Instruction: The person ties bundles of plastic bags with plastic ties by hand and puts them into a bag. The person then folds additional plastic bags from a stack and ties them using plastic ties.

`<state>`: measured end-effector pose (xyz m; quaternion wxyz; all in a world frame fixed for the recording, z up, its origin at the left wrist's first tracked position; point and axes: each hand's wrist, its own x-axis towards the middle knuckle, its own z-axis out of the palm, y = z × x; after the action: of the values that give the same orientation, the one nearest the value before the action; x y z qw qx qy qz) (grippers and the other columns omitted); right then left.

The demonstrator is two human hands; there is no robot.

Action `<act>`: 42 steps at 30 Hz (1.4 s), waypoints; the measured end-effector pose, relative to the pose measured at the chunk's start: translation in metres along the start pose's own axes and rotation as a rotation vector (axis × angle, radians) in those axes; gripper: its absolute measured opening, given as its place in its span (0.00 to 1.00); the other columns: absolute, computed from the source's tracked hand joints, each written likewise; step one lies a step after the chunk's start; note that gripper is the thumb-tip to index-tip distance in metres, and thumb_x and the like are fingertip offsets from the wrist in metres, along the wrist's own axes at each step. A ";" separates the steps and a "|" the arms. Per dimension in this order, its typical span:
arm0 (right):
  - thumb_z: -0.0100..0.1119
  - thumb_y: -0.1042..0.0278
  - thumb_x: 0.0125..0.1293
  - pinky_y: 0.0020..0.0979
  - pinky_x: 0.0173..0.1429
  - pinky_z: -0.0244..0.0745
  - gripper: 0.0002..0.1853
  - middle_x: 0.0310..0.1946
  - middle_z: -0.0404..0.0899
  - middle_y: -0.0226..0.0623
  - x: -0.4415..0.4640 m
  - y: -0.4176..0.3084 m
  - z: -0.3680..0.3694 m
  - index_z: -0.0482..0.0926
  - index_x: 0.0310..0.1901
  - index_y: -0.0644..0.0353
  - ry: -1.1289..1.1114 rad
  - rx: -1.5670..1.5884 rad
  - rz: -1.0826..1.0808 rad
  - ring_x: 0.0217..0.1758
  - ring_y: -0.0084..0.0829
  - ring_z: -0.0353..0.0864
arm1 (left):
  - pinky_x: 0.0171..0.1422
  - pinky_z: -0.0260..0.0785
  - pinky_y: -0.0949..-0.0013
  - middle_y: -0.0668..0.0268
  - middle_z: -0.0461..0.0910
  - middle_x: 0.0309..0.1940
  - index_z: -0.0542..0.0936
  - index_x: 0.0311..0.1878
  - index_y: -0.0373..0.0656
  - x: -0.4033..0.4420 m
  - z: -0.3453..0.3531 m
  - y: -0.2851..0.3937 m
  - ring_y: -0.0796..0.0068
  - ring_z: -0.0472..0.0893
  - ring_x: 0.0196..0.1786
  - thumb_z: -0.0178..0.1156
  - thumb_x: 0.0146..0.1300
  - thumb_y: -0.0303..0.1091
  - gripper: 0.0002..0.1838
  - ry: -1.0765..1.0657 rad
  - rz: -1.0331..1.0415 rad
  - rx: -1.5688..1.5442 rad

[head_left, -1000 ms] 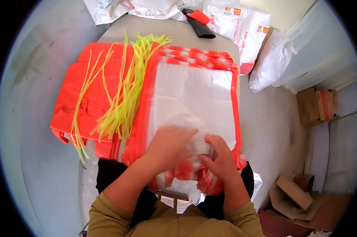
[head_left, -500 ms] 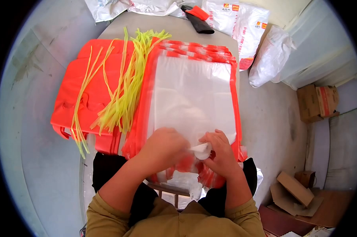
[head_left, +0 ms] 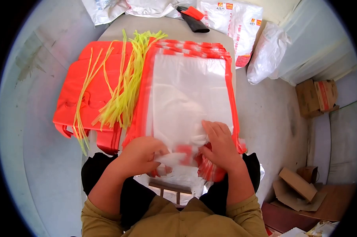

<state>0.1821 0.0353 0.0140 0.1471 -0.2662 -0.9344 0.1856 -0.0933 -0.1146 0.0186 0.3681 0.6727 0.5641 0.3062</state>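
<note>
A stack of clear plastic bags [head_left: 190, 87] with red edges lies in front of me, its near end bunched and crumpled. My left hand [head_left: 143, 154] is closed at the near left of the stack, pinching a whitish, blurred fold of the top bag [head_left: 171, 159]. At the near right, my right hand [head_left: 221, 144] curls over the bunched film, thumb and fingers on either side of it. Beside the stack, yellow-green plastic strips [head_left: 125, 91] lie in a loose bundle across a pile of folded red bags [head_left: 97, 69].
A black and red item [head_left: 194, 21] lies at the far edge of the table [head_left: 147, 25]. White printed sacks [head_left: 226, 19] stand behind it. Cardboard boxes [head_left: 314, 98] are on the right, with an opened carton [head_left: 297, 189] nearer me. A wooden stool [head_left: 170, 186] shows between my knees.
My left hand has moved left and toward me, drawing a whitish fold of film along. The white rolled piece by my right hand no longer shows as a roll. The view has shifted slightly.
</note>
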 end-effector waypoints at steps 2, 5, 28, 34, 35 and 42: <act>0.71 0.72 0.53 0.51 0.75 0.67 0.40 0.65 0.76 0.50 0.000 0.002 -0.001 0.71 0.72 0.65 -0.021 -0.043 -0.019 0.67 0.55 0.72 | 0.49 0.78 0.58 0.61 0.87 0.43 0.83 0.42 0.43 -0.002 0.004 -0.005 0.53 0.85 0.48 0.69 0.47 0.19 0.17 -0.005 0.042 0.061; 0.76 0.69 0.52 0.47 0.78 0.66 0.45 0.67 0.75 0.48 -0.004 0.009 -0.006 0.70 0.75 0.63 -0.100 -0.065 -0.024 0.70 0.52 0.71 | 0.50 0.78 0.56 0.61 0.87 0.43 0.82 0.43 0.43 -0.002 0.009 -0.010 0.53 0.85 0.48 0.68 0.47 0.19 0.17 0.011 0.119 0.079; 0.73 0.77 0.54 0.44 0.62 0.78 0.14 0.52 0.84 0.37 -0.005 0.002 0.008 0.83 0.44 0.57 0.075 -0.020 -0.228 0.57 0.45 0.81 | 0.48 0.75 0.53 0.61 0.84 0.35 0.81 0.41 0.43 0.004 0.010 -0.005 0.51 0.83 0.43 0.70 0.49 0.20 0.15 0.057 0.223 0.093; 0.73 0.79 0.53 0.41 0.52 0.82 0.12 0.44 0.86 0.36 -0.005 -0.003 0.003 0.82 0.40 0.58 0.146 0.093 -0.142 0.48 0.44 0.83 | 0.48 0.76 0.57 0.63 0.86 0.37 0.84 0.44 0.44 -0.004 -0.005 -0.004 0.56 0.83 0.44 0.72 0.49 0.20 0.18 0.087 0.204 -0.021; 0.73 0.78 0.53 0.40 0.51 0.82 0.12 0.44 0.86 0.35 -0.004 -0.003 0.002 0.83 0.39 0.58 0.149 0.107 -0.168 0.48 0.43 0.83 | 0.48 0.76 0.58 0.64 0.86 0.37 0.84 0.45 0.44 -0.005 -0.007 -0.004 0.57 0.83 0.43 0.72 0.49 0.20 0.18 0.103 0.206 -0.034; 0.73 0.77 0.54 0.37 0.49 0.82 0.10 0.41 0.87 0.32 -0.003 0.005 0.002 0.84 0.38 0.57 -0.017 0.122 -0.244 0.45 0.40 0.84 | 0.57 0.74 0.61 0.60 0.85 0.44 0.84 0.46 0.40 -0.002 0.002 0.003 0.60 0.83 0.51 0.69 0.61 0.19 0.11 0.274 0.050 -0.339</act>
<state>0.1860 0.0373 0.0094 0.1767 -0.1398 -0.9479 0.2252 -0.0910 -0.1173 0.0199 0.3878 0.5671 0.5326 0.4943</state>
